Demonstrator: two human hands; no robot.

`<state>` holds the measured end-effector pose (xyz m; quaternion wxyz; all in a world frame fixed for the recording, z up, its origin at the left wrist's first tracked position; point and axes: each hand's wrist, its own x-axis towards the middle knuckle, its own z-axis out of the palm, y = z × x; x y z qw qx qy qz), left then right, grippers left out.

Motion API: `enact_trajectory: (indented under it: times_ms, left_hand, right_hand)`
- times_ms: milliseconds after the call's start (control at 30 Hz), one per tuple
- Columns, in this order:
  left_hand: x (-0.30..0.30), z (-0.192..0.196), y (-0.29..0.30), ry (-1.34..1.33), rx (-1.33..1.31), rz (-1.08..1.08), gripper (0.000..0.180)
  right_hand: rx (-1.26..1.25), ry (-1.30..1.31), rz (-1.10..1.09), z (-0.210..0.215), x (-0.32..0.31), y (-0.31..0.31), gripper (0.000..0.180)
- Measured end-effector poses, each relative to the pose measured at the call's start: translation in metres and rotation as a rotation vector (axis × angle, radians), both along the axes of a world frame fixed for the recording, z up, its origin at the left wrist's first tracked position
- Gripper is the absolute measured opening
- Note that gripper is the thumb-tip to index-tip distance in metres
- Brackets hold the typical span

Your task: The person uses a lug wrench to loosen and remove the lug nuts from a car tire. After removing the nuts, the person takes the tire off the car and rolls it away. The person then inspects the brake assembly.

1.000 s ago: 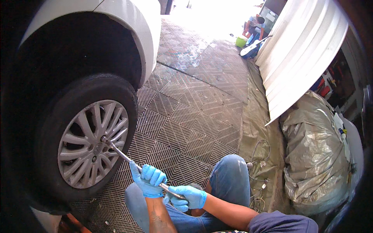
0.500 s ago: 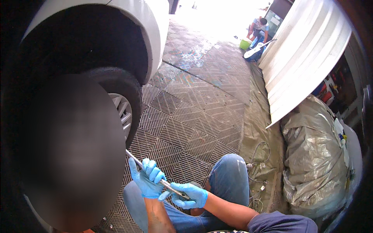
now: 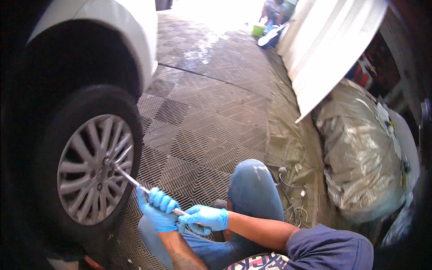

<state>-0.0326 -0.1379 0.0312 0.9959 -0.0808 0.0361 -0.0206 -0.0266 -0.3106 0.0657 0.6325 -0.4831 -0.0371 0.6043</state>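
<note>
A long metal lug wrench [image 3: 128, 178] reaches from my hands to the car wheel [image 3: 105, 135]. Its far end meets the wheel beside the hub, where several lug nut holes show; whether it sits on a nut is too small to tell. My left hand [image 3: 158, 209], in a blue glove, is wrapped round the handle. My right hand [image 3: 203, 218], also gloved in blue, closes over the handle's near end and hides it. The wheel has silver spokes and a black tyre [image 3: 132, 105], standing under the white car's fender [image 3: 128, 27].
My bent knee [image 3: 254, 186] in jeans rises right of my hands. Grated floor tiles [image 3: 202, 117] spread ahead. Cables [image 3: 292, 182] lie on a tarp at right, beside a large covered bundle [image 3: 360, 153] and a leaning corrugated sheet [image 3: 324, 49]. Far off, a person [image 3: 273, 10] is near a green bucket [image 3: 258, 30].
The view has shifted, and the wheel face, masked before, now shows with the wrench's far end against it. My right hand now covers the handle end that stuck out earlier.
</note>
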Motion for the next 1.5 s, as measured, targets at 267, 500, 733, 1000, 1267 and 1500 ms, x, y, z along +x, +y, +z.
enact_trajectory:
  times_ms: [267, 500, 733, 1000, 1267, 1500]
  left_hand:
    - [0.013, -0.021, 0.0, 0.066, 0.155, -0.101, 0.056]
    - [0.028, -0.018, -0.023, 0.667, 0.493, 0.128, 0.045]
    - [0.022, -0.01, -0.046, 0.545, 0.433, 0.133, 0.049]
    - [0.014, -0.028, -0.021, -0.277, -0.046, -0.061, 0.061]
    - [0.019, -0.024, -0.015, -0.389, -0.073, -0.165, 0.057]
    - [0.028, -0.021, -0.035, 0.795, 0.52, 0.156, 0.039]
  right_hand:
    - [-0.29, -0.858, 0.183, -0.024, -0.003, -0.001, 0.028]
    - [-0.729, -1.242, 0.117, -0.036, -0.014, 0.005, 0.016]
    - [-0.633, -1.296, -0.215, -0.044, -0.003, 0.002, 0.016]
    - [-0.026, -0.434, 0.0, -0.026, 0.009, -0.005, 0.029]
    - [0.078, -0.545, -0.089, -0.039, -0.004, -0.003, 0.024]
    - [-0.662, -1.224, -0.018, -0.047, -0.014, 0.008, 0.02]
